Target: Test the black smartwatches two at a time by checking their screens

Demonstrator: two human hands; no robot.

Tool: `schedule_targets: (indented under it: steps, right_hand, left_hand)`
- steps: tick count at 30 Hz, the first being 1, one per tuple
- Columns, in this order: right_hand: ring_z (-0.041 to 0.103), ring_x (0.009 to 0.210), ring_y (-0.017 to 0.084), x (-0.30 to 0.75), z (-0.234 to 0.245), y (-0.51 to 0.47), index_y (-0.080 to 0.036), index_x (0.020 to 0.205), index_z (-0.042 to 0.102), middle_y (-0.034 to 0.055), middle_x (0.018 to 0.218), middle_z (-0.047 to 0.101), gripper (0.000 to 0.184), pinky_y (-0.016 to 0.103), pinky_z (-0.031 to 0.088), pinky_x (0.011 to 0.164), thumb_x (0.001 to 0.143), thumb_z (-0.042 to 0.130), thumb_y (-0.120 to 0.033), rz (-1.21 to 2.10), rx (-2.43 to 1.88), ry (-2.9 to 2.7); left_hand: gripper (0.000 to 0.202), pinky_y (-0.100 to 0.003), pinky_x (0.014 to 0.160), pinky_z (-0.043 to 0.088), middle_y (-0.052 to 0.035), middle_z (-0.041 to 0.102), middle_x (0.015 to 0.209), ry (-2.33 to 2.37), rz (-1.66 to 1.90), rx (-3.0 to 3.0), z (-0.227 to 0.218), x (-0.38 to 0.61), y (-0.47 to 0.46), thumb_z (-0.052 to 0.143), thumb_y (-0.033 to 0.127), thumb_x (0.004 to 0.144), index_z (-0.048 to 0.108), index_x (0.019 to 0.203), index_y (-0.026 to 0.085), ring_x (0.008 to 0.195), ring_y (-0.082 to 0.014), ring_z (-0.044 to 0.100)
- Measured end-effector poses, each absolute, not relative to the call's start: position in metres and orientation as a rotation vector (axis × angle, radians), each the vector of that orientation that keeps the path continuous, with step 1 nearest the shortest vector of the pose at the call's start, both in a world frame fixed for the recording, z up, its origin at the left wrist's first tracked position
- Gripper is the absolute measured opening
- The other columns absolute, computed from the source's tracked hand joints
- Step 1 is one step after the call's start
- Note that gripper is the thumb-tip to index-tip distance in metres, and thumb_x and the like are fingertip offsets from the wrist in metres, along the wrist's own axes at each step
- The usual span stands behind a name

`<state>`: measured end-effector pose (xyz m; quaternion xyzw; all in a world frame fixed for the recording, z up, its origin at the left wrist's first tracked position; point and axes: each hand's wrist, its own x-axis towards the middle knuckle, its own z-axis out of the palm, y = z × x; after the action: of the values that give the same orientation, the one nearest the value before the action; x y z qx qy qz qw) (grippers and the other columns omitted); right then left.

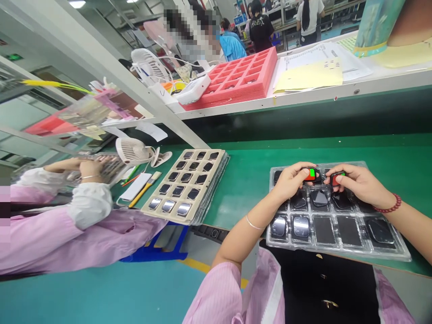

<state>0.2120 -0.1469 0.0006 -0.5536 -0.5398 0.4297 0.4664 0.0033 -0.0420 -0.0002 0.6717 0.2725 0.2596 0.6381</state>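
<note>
Your left hand [290, 182] pinches a small red-and-green part [311, 174], and your right hand [358, 182] pinches a similar red-and-black part [337, 178], the two nearly touching just above the clear plastic tray [337, 251]. The tray rests on the green tabletop [337, 148] and holds rows of dark glass panels [324, 229]. A beige tray [209, 189] lies well left of it.

left piece [311, 174]: red and black, bright green patch on top
right piece [337, 178]: black with a red edge
clear tray [337, 248]: colourless plastic, rows of black and silver panels, lower right of frame
worktop [337, 148]: deep green
foam tray [236, 92]: coral red, upper centre
bracelet [391, 203]: dark red beads
sleeve [219, 292]: pale pink, fine white stripes
floor [101, 288]: teal, yellow line
</note>
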Motion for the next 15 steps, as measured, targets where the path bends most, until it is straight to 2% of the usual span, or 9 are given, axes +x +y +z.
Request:
schedule_targets:
  steps: [7, 15]
  right_hand:
    - [0.067, 0.06, 0.018, 0.2104, 0.0009, -0.1466, -0.023, 0.097, 0.072, 0.0057, 0.085, 0.077, 0.03, 0.034, 0.062, 0.058, 0.085, 0.073, -0.05, 1.018, -1.364, -1.317]
    - [0.07, 0.069, 0.019, 0.2097, 0.0002, -0.1463, -0.025, 0.11, 0.067, 0.0063, 0.098, 0.074, 0.03, 0.034, 0.063, 0.062, 0.085, 0.074, -0.04, 0.981, -1.359, -1.32]
  left_hand:
    - [0.042, -0.02, 0.055, 0.045, -0.0097, 0.073, 0.106, 0.607, 0.571, 1.549, -0.003, 0.0038, -0.0414, 0.057, 0.04, 0.093, 0.064, 0.127, 0.016, 0.071, -0.0123, 0.068]
    - [0.045, -0.022, 0.06, 0.048, -0.0117, 0.07, 0.117, 0.555, 0.571, 1.542, -0.0057, 0.0041, -0.041, 0.062, 0.026, 0.087, 0.059, 0.131, 0.018, 0.086, -0.0182, 0.072]
